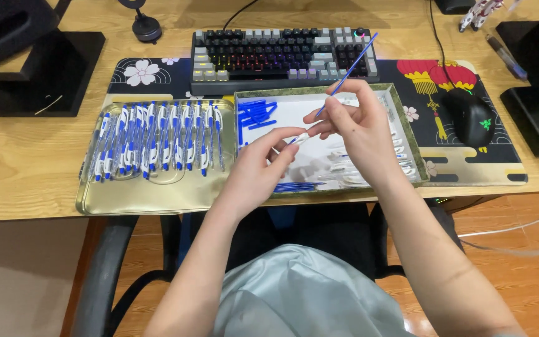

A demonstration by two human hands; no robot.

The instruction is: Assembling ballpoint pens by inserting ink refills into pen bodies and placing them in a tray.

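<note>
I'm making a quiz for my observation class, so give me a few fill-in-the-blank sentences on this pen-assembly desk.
1. The right hand holds a thin ____ ink refill.
2. The finished pens lie in the tray on the person's ____ side.
3. Behind both trays stands a ____.
4. The left hand pinches a small ____ part.

Missing words: blue; left; keyboard; white

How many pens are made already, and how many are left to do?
Done: a full row of blue-and-white pens on the gold tray. In hand: the right hand holds a blue refill; the left hand holds a white tip piece. Left: loose parts in the parts tray.
</note>
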